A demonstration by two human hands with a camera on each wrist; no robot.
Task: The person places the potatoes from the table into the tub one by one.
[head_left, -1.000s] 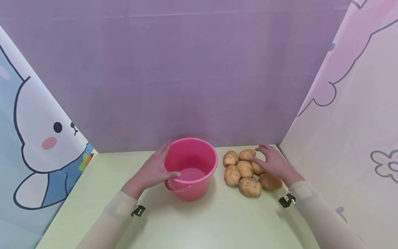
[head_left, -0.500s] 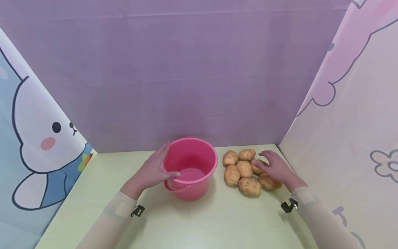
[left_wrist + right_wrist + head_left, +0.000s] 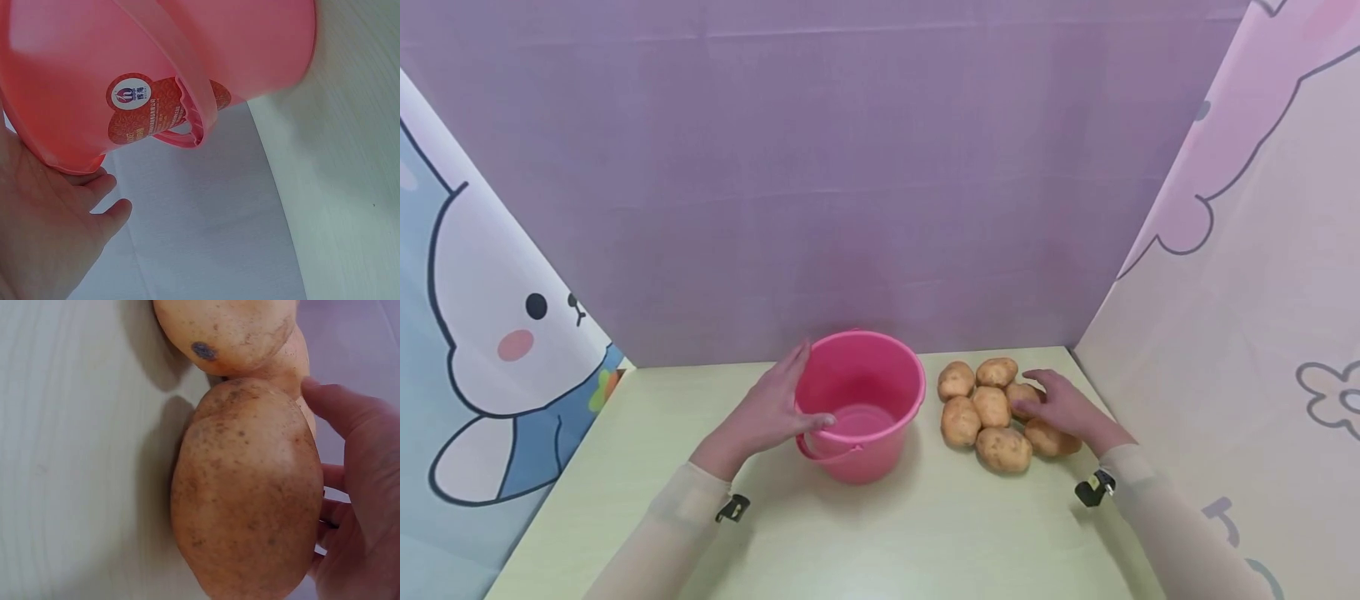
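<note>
A pink plastic bucket [image 3: 880, 450] stands upright on the table, its handle folded down at the front. My left hand [image 3: 771, 408] holds its left rim, thumb over the front edge and fingers along the far side. To the bucket's right, several potatoes [image 3: 991, 407] lie close together. My right hand [image 3: 1067, 408] curls round a potato [image 3: 1021, 398] at the group's right, thumb in front and fingers behind; the hand partly hides it. Another potato [image 3: 250, 494], nearest in the right wrist view, lies beside this hand.
The pale table [image 3: 880, 542] meets a purple cloth wall [image 3: 865, 167] just behind the bucket and potatoes. Printed cloth walls [image 3: 1247, 333] rise at both sides. The right one stands close to my right hand.
My right hand has come back and down slightly from above the rear potatoes. Its thumb now lies lower, in front of the right-hand potato. The left hand and bucket have stayed put.
</note>
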